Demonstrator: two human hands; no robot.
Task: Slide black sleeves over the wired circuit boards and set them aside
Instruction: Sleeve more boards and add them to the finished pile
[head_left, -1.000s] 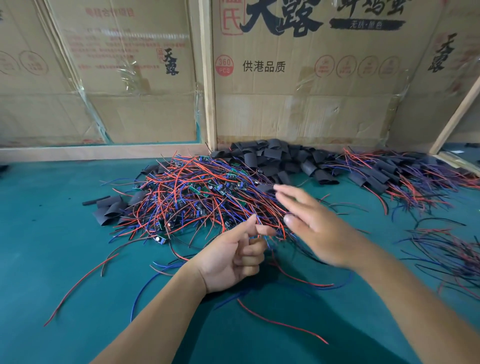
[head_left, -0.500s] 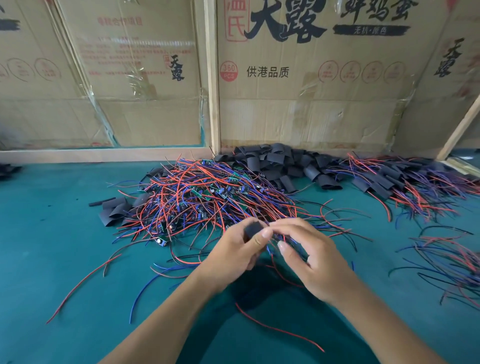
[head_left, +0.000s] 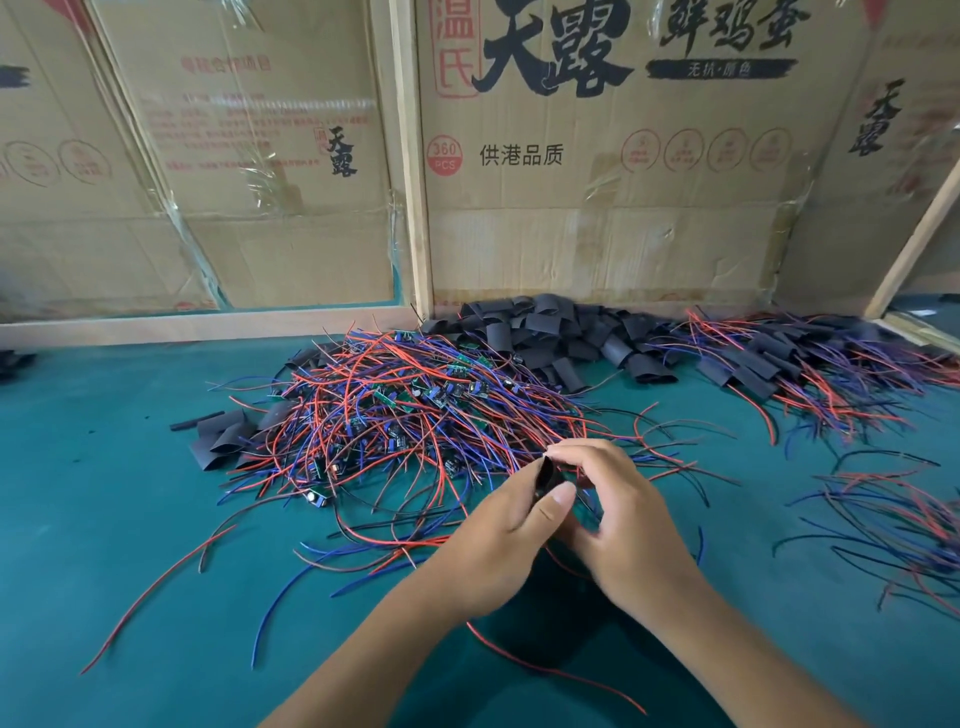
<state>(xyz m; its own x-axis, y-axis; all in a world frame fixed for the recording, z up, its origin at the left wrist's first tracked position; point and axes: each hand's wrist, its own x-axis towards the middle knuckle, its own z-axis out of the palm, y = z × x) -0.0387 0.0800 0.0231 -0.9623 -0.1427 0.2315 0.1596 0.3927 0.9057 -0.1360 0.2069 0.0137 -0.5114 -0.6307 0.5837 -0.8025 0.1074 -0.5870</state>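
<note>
A person sits at a teal work mat (head_left: 104, 519), seen from a head camera looking down at both bare hands, which meet near the middle of the view.

A second ago the hands were apart: the left hand (head_left: 498, 540) was loosely curled and the right hand (head_left: 623, 525) was reaching flat toward the pile. Now they have come together. The left thumb and fingers pinch a short black sleeve (head_left: 546, 475), held nearly upright with its mouth toward 12 o'clock. The right hand curls over it from 3 o'clock, its fingers bent around the sleeve's top edge; what they pinch is hidden by the hand, so it is unclear whether a board is already inside. Thin wires trail away beneath both hands.

This suggests the sleeving step has just begun for one board: the picking-up is done, and the feeding-in is under way or about to be.

At 11 o'clock from the hands, touching them at its near edge, lies a big tangle of wired circuit boards (head_left: 405, 405), small green boards on red and blue leads, still bare. At 12 o'clock, against the cardboard wall (head_left: 597, 234), sits a heap of loose black sleeves (head_left: 545, 338). At 2 o'clock, well apart, lies a pile of sleeved boards (head_left: 779, 364), which looks like the set-aside stack. A few more flat sleeves (head_left: 218, 441) lie at 9 o'clock, and a smaller bundle of wires (head_left: 893, 519) lies at 3 o'clock.

Much of the work seems left to do.
</note>
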